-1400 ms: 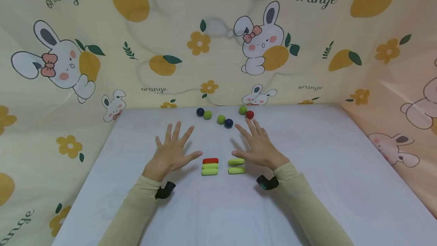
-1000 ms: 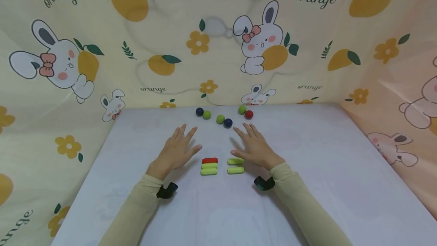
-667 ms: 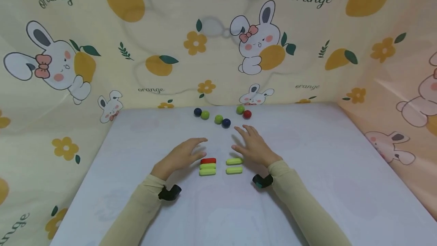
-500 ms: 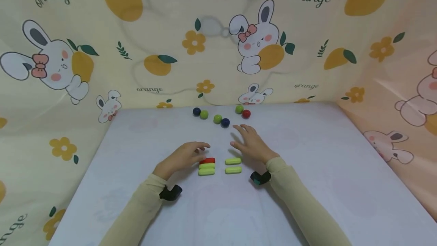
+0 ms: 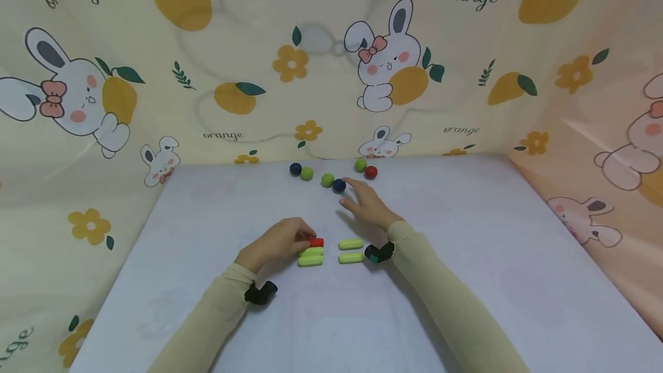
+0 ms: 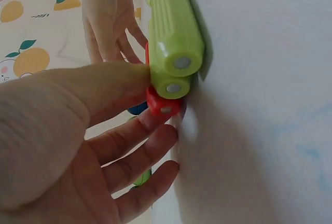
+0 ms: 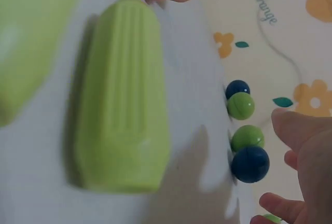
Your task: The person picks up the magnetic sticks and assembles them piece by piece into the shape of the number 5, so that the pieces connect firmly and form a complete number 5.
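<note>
My left hand pinches the left end of a red toy rod between thumb and fingers. Against that rod lie two yellow-green rods, side by side, with round metal spots in their ends in the left wrist view. My right hand reaches toward the back, its thumb apart from its fingers and nothing held. A fingertip is right at a dark blue ball. In the right wrist view, thumb and fingers stand beside that blue ball. Below the right hand lie two separate yellow-green rods.
Along the back of the white table sit a green ball by the blue one, another blue ball with a green ball, and a red ball with a green one. A patterned cloth hangs behind.
My left hand has come down from spread fingers above the table to pinch the red rod. The right hand has moved left and forward to the blue ball. The view has shifted slightly.
</note>
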